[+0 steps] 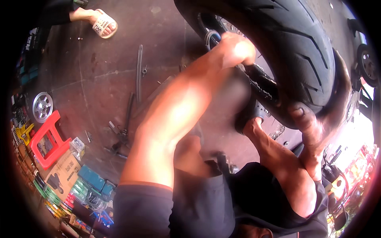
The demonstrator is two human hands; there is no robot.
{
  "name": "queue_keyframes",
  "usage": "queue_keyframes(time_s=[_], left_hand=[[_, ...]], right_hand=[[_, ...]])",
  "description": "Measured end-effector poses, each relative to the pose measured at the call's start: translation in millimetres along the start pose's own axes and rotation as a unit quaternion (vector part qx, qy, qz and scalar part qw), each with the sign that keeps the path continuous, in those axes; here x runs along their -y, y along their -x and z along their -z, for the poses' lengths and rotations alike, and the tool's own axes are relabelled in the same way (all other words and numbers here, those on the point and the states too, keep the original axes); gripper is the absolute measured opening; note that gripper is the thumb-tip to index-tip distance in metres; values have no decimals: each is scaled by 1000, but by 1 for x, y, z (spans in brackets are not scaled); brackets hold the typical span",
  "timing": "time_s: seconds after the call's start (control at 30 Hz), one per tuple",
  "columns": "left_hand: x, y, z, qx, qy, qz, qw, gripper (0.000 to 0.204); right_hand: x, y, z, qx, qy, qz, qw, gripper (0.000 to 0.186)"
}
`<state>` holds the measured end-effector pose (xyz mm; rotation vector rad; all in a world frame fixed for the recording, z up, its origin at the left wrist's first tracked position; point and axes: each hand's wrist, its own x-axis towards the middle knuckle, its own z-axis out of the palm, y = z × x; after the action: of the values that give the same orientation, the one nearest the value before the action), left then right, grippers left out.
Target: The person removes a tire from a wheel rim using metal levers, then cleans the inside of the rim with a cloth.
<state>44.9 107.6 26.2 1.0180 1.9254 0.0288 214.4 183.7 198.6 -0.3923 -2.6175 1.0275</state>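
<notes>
A black motorcycle tyre with grooved tread fills the upper right, tilted above the floor. My right hand is wrapped round its lower right side, thumb on the near side and fingers up along the tread. My left arm reaches across to the tyre's inner opening. There my left hand is closed near the inner edge; its fingertips and whatever they grip are hidden. Beside that hand, a small blue and pale curved piece shows. Under the tyre is my foot in a dark clog.
A long metal bar and dark tools lie on the reddish floor. At left are a silver wheel, a red plastic stool, a cardboard box and blue cases. Another person's sandalled foot stands at upper left.
</notes>
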Motion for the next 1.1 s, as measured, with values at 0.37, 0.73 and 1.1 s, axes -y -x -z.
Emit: queue_keyframes(time_s=[0.37, 0.73, 1.1], left_hand=[[10, 15, -14, -55, 26, 26, 998, 34], [27, 11, -22, -117, 69, 5, 991, 35], [16, 25, -11, 14, 111, 33, 993, 33]], right_hand=[[-3, 1, -2, -15, -32, -24, 999, 118], [-3, 2, -3, -23, -22, -26, 999, 119], [3, 3, -4, -15, -28, -33, 999, 121]])
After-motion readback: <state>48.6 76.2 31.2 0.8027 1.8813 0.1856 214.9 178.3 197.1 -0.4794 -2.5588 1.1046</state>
